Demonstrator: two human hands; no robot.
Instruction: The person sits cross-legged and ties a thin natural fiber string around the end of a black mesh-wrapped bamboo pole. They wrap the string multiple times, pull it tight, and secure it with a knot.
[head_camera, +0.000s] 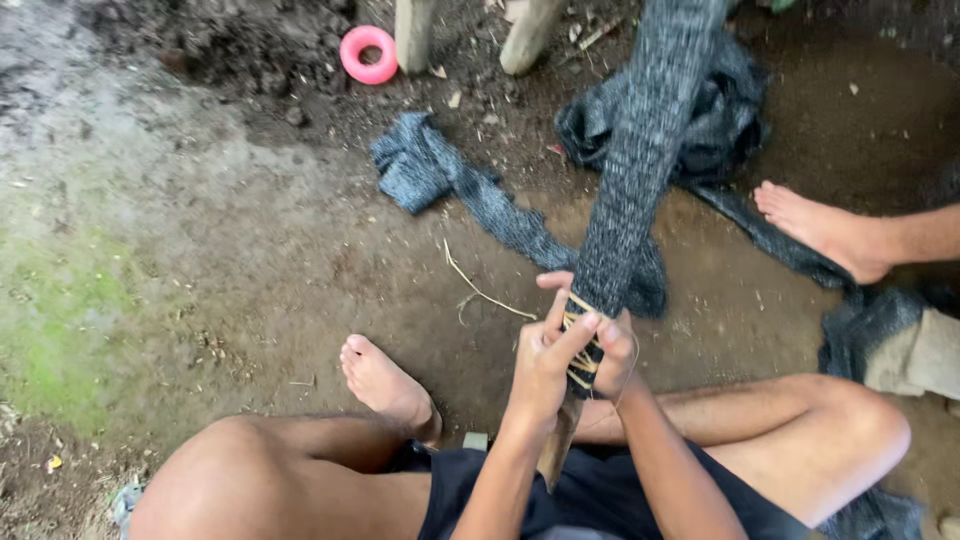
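Seated worker on bare ground. The left hand (545, 365) and right hand (612, 350) both closed around a dark netting roll (632, 170), winding pale twine (583, 355) over its lower end, above the lap. Slack twine could have slipped, loosening the binding.

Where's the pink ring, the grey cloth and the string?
Pink ring (368, 54): head view, on its right rim.
Grey cloth (635, 170): head view, mid-length of the roll.
String (583, 362): head view, on the wraps between the hands.

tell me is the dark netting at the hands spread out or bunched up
Bunched: the dark mesh netting narrows into a tight roll bound with tan string at both hands.
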